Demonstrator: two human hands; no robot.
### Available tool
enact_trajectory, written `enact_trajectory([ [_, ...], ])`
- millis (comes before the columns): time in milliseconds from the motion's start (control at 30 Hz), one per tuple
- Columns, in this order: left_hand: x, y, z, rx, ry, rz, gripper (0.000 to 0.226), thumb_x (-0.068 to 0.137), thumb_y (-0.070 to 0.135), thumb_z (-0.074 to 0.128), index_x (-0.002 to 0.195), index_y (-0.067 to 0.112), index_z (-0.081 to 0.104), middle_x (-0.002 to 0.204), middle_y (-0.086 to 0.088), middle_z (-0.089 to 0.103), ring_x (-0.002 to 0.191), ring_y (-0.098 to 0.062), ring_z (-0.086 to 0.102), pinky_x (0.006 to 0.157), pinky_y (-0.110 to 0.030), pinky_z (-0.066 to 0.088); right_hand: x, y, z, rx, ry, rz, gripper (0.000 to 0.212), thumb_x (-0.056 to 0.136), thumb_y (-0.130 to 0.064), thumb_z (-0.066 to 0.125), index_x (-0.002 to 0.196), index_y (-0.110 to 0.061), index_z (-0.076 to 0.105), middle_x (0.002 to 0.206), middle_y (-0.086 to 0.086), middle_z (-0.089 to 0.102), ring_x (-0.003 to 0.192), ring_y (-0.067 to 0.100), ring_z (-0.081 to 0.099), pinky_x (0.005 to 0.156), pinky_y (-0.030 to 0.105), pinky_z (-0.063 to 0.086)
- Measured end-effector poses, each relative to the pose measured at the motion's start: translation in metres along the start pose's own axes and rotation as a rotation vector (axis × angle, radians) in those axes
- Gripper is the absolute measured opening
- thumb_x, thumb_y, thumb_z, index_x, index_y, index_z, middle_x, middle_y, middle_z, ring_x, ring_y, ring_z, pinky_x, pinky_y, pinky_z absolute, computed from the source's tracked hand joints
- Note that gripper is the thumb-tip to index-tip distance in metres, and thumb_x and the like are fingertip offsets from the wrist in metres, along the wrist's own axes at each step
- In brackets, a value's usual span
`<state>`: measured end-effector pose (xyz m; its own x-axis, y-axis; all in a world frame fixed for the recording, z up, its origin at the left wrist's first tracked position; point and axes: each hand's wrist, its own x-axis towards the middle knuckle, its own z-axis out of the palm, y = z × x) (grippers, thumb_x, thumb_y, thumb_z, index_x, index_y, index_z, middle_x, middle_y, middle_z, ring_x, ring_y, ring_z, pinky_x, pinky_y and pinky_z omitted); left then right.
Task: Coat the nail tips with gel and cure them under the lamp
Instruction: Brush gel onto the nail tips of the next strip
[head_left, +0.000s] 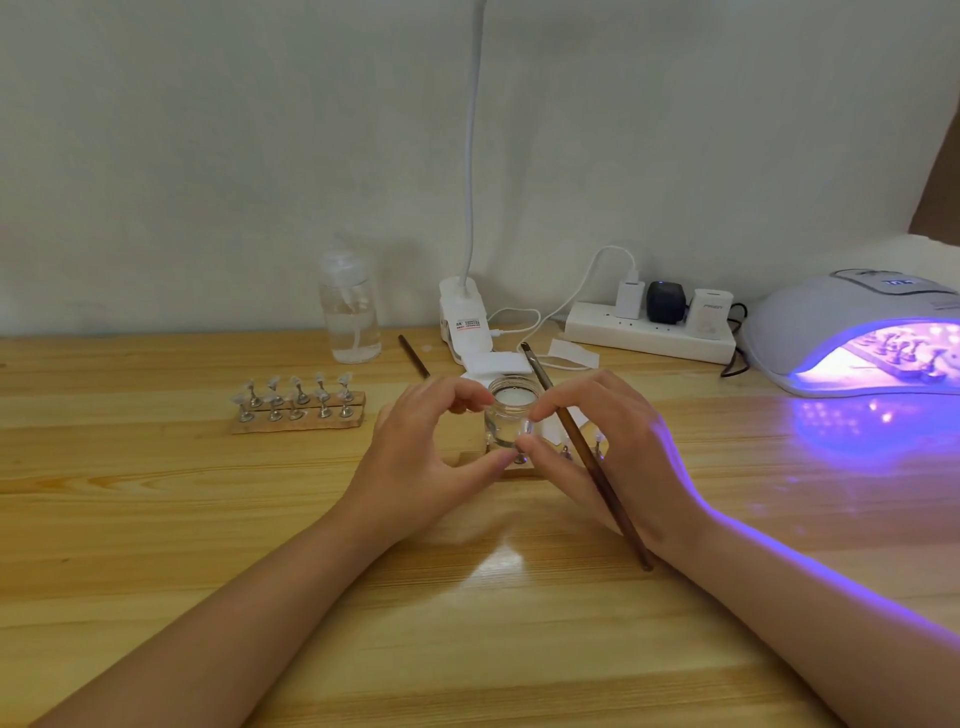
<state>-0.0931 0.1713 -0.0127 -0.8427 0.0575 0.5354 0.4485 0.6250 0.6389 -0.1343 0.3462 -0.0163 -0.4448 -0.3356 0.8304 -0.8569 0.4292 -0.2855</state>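
Observation:
A small clear gel jar (511, 415) stands open at the table's middle. My left hand (426, 452) grips its left side, with fingers curled over the rim. My right hand (608, 447) pinches a small piece at the jar's lower right and holds a long brown brush (582, 452) that slants across it. A wooden holder (519, 467) with nail tips on metal stands lies behind my hands, mostly hidden. Another wooden holder (298, 410) with several nail tips stands to the left. The white curing lamp (852, 332) glows purple at the right, with a third holder (904, 358) inside.
A clear pump bottle (349, 312) stands at the back. A white clip lamp (465, 322) rises beside it. A power strip (649, 327) with plugs lies along the wall. A second brush (414, 356) and white pads (493, 364) lie behind the jar.

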Motion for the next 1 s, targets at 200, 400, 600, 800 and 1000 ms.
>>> enact_trajectory([
  [200, 0.000, 0.007, 0.000, -0.042, 0.035, 0.151, 0.017, 0.071, 0.039, 0.068, 0.088, 0.039, 0.062, 0.087, 0.017, 0.061, 0.091, -0.007, 0.056, 0.088, -0.055, 0.038, 0.000, -0.006, 0.004, 0.088, 0.021, -0.017, 0.020, 0.077, -0.029, 0.068, 0.088, -0.013, 0.063, 0.091, -0.009, 0.060, 0.086, 0.005, 0.058, 0.076, 0.022, 0.048],
  [400, -0.001, 0.004, 0.001, -0.026, 0.086, 0.178, 0.013, 0.074, 0.038, 0.066, 0.086, 0.033, 0.066, 0.083, 0.017, 0.065, 0.087, -0.001, 0.057, 0.086, -0.050, 0.041, 0.003, -0.009, 0.004, 0.048, 0.021, -0.011, 0.029, 0.074, -0.035, 0.068, 0.090, -0.012, 0.066, 0.094, -0.013, 0.059, 0.089, 0.007, 0.059, 0.084, 0.032, 0.048],
  [600, 0.001, -0.002, 0.002, -0.068, 0.201, 0.106, 0.016, 0.074, 0.025, 0.066, 0.082, 0.038, 0.062, 0.076, 0.022, 0.063, 0.078, -0.001, 0.058, 0.085, -0.052, 0.043, 0.022, -0.009, -0.015, 0.208, 0.070, 0.200, 0.025, 0.092, -0.042, 0.050, 0.085, -0.025, 0.067, 0.067, -0.012, 0.065, 0.065, 0.004, 0.059, 0.061, 0.021, 0.048],
  [800, 0.003, -0.006, 0.002, -0.060, 0.266, 0.028, 0.022, 0.077, 0.013, 0.072, 0.081, 0.034, 0.066, 0.076, 0.019, 0.064, 0.080, -0.004, 0.059, 0.088, -0.053, 0.041, 0.059, -0.002, -0.020, 0.466, -0.080, 0.565, 0.053, 0.088, -0.052, 0.034, 0.077, -0.017, 0.072, 0.036, -0.014, 0.042, 0.039, -0.004, 0.043, 0.045, 0.003, 0.032],
  [1000, 0.003, -0.004, 0.001, -0.058, 0.247, 0.029, 0.023, 0.076, 0.014, 0.071, 0.079, 0.036, 0.064, 0.077, 0.019, 0.065, 0.079, -0.004, 0.059, 0.090, -0.051, 0.041, 0.077, 0.016, -0.002, 0.188, -0.270, 0.553, 0.041, 0.092, -0.038, 0.051, 0.062, -0.012, 0.060, 0.038, -0.011, 0.050, 0.040, -0.005, 0.046, 0.047, 0.007, 0.034],
])
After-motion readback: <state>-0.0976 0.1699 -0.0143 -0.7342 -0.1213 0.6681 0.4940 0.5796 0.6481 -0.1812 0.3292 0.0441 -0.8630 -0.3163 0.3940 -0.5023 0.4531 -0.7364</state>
